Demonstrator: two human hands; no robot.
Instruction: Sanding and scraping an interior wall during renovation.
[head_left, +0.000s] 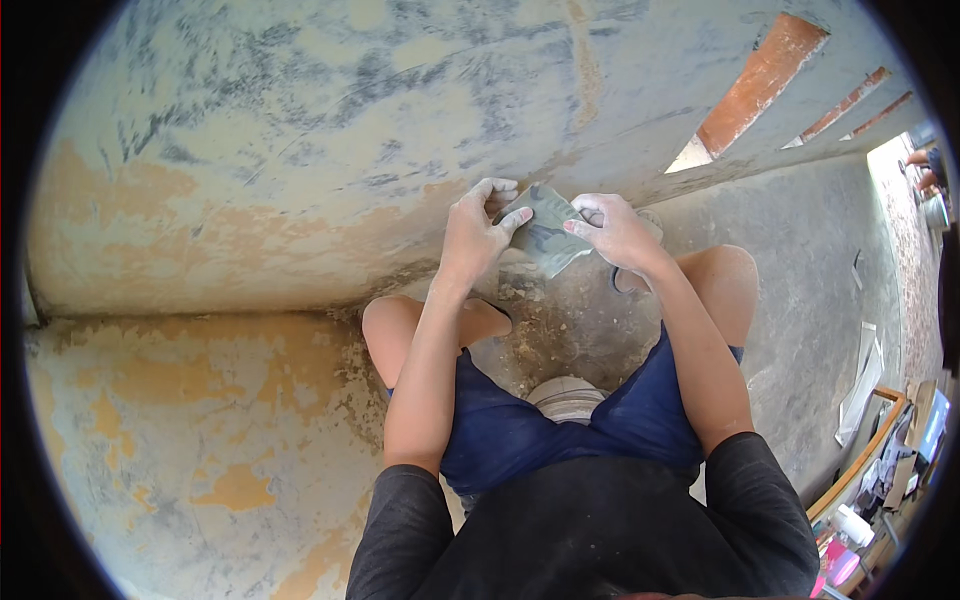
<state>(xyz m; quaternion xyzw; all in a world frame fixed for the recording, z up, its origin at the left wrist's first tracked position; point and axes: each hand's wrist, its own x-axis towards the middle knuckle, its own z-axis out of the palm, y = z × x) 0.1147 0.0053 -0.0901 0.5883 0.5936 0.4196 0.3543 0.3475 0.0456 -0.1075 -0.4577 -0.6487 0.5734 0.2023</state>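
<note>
A worn grey-green sheet, apparently sandpaper (547, 241), hangs between my hands above the floor, with darker patches on its face. My left hand (481, 223) pinches its left edge, thumb on top. At the opposite edge, the thumb and curled fingers of my right hand (616, 229) grip it too. Pale dust coats the fingers of both hands. Close in front of the sheet rises a patchy wall (337, 142), its paint partly worn to cream, grey and orange areas.
I sit on a whitish bucket or stool (566, 399). Another scuffed wall (187, 450) meets the first at my left. Brick-lined openings (765, 86) pierce the wall at upper right. A cluttered wooden-edged table (855, 465) stands at right; a person's hand (921, 166) shows beyond.
</note>
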